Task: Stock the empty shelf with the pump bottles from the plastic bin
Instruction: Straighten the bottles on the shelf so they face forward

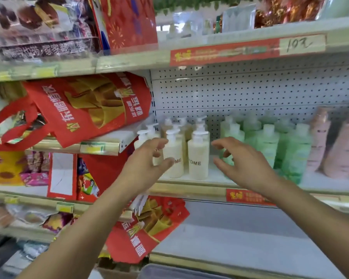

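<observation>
Shelfside: left hand [147, 168], right hand [244, 162], splayed

I see a white back wall [250, 91] full of small holes. Top shelf edge [129, 61] is pale yellow, w/ a red strip [224, 53] & a hand-written tag [302, 44]. Big red bags [85, 109] stick out on the left. Low down there's a grey shelf board [240, 238]. Light is bright & even; pic's a bit blurry.

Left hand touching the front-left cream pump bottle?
Cannot tell. In the head view the thumb of the left hand overlaps the label of the front-left cream pump bottle, but this single blurred view shows neither contact nor gap.
</observation>
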